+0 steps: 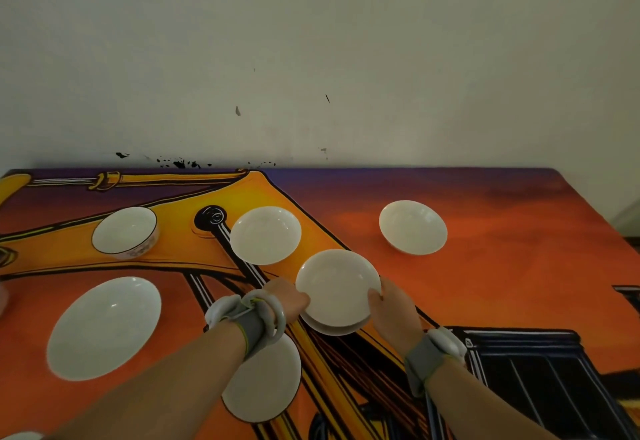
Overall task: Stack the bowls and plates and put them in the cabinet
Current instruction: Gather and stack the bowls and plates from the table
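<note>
Both my hands hold a white plate (336, 285) by its opposite edges at the table's middle, directly over a second white plate (330, 329) whose rim shows beneath it. My left hand (285, 301) grips the left edge and my right hand (388, 308) grips the right edge. Whether the upper plate rests on the lower one I cannot tell. Loose dishes lie around: a white bowl (266, 234) just behind, a white bowl (412, 226) at the far right, a rimmed patterned bowl (125, 232) at the far left, a large plate (104, 329) at the left, and a plate (265, 380) under my left forearm.
The table (502, 266) wears an orange and purple printed cloth and stands against a pale wall (311, 59). Its right edge falls away near the frame's right side. A sliver of another white dish (20, 435) shows at the bottom left corner. No cabinet is in view.
</note>
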A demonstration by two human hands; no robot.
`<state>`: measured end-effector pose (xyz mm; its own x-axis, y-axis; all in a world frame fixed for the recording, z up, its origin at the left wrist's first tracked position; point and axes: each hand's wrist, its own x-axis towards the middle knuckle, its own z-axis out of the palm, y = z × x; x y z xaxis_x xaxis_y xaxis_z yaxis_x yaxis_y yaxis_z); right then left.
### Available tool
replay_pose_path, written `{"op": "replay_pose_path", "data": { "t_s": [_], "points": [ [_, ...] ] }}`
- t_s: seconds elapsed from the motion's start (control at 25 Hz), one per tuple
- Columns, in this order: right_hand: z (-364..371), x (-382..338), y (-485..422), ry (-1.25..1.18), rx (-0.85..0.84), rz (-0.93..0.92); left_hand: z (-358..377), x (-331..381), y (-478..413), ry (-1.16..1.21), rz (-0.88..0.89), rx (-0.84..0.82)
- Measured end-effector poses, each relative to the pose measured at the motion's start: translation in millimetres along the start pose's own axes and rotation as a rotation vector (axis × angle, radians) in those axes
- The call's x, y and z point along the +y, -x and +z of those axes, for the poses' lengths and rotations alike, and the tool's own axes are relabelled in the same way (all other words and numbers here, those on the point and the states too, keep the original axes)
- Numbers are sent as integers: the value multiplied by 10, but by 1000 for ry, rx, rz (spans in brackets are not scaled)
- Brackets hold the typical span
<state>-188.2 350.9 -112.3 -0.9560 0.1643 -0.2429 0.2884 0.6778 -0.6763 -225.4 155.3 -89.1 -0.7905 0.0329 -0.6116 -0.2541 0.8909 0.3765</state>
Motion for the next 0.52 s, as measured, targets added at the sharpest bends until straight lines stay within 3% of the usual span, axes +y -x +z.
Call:
{"op": "replay_pose_path", "data": {
  "t_s": [0.52],
  "points": [
    [93, 105, -1, 19, 36, -13, 40, -19, -43, 1, 4, -30]
  ]
}}
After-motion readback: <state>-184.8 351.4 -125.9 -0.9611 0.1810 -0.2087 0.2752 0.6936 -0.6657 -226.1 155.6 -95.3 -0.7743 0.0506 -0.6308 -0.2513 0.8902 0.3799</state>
